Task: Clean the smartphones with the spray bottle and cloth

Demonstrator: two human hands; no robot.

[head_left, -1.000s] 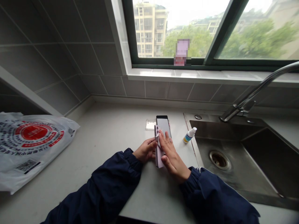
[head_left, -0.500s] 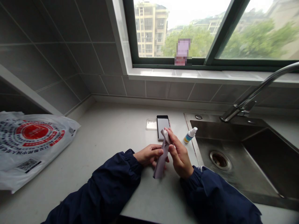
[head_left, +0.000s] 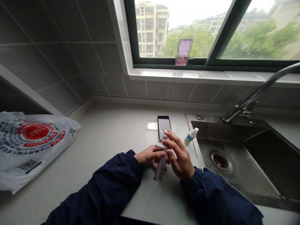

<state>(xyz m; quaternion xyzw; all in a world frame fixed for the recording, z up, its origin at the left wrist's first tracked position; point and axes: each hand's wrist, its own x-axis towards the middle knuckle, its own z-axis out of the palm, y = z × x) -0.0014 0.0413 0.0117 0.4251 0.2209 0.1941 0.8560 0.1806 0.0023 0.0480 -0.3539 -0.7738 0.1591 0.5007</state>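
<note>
My left hand (head_left: 150, 156) is closed around a slim pale-purple phone (head_left: 160, 167), which it holds tilted on edge above the counter. Over the phone's upper end, my right hand (head_left: 180, 156) holds a small whitish cloth (head_left: 161, 144) under its fingers. Part of the cloth sticks up near the fingertips, and the rest is hidden by the hand. Just behind lies another phone (head_left: 163, 122) with a pale lit screen and dark edges. A clear phone case (head_left: 152, 125) is beside it on the left.
A small white spray bottle (head_left: 191, 136) stands right of my hands, by the edge of the steel sink (head_left: 236, 187). The tap (head_left: 248, 97) arches over the sink. On the left, a printed plastic bag (head_left: 35, 140) rests on the white counter (head_left: 112, 131). A window is behind.
My right fingers have spread and shifted at the phone's top end, and the cloth there has folded differently. My left hand keeps its hold, almost unmoved.
</note>
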